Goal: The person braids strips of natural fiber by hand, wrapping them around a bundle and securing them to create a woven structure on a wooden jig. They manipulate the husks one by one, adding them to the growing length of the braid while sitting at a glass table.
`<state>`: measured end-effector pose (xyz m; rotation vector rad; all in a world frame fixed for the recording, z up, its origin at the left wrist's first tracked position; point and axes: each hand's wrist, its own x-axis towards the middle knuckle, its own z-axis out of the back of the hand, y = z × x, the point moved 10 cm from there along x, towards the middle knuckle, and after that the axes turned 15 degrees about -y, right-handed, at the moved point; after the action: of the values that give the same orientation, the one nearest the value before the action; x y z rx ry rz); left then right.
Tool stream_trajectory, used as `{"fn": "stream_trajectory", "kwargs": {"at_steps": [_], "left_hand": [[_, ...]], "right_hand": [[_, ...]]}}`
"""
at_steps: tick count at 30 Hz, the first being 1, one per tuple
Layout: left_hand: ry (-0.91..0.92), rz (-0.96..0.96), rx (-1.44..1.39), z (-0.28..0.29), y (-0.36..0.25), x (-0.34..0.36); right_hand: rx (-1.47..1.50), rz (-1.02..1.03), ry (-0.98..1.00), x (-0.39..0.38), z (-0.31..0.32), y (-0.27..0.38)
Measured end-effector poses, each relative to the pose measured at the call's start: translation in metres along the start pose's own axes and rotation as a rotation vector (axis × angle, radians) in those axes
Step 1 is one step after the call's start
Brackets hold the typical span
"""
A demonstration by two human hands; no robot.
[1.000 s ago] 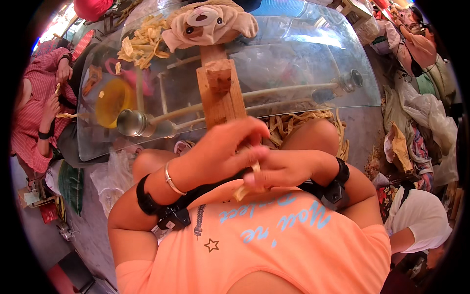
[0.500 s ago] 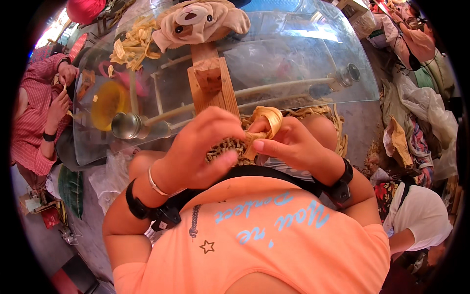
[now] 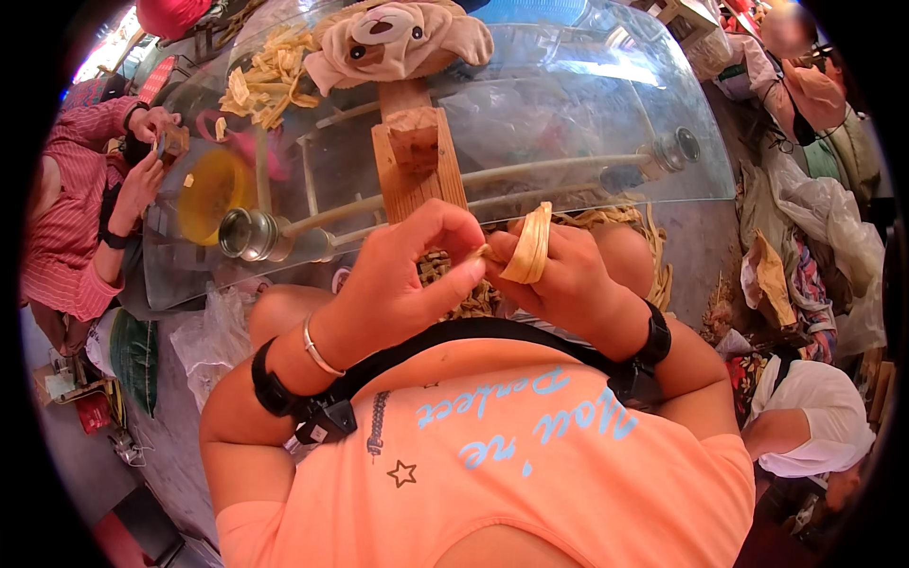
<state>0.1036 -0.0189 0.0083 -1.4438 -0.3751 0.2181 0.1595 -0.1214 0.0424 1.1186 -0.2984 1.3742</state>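
Note:
A pale yellow dried husk strip [image 3: 532, 244] loops over the fingers of my right hand [image 3: 563, 276]. That hand is closed around it, with fingers curled. My left hand [image 3: 421, 265] pinches the strip's twisted end between thumb and index fingertip, close to the right fingers. Below and behind the hands, over my lap, a knotted, braided-looking husk piece [image 3: 436, 273] shows partly; the hands hide the rest. Loose husk strips [image 3: 660, 248] hang or lie beside my right knee.
Ahead is a glass tabletop [image 3: 568, 104] on a metal-jointed frame. A wooden block stand [image 3: 417, 156], a plush animal-face cloth [image 3: 398, 43] and a husk pile [image 3: 270, 80] are on it. A yellow basin [image 3: 213, 194] shows through the glass. Another person in striped sleeves [image 3: 80, 189] works at left.
My left hand has come down from its blurred, raised position to pinch the strip's end. The right hand has turned, and the loop stands more upright over its fingers.

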Motion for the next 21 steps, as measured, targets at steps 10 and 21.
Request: {"fn": "stream_trajectory", "kwargs": {"at_steps": [10, 21], "left_hand": [[0.076, -0.053, 0.041, -0.011, -0.005, -0.009], [0.024, 0.094, -0.041, 0.012, 0.020, -0.020]], "right_hand": [[0.237, -0.260, 0.026, 0.001, -0.009, -0.012], [0.405, -0.745, 0.138, -0.030, -0.016, -0.044]]}}
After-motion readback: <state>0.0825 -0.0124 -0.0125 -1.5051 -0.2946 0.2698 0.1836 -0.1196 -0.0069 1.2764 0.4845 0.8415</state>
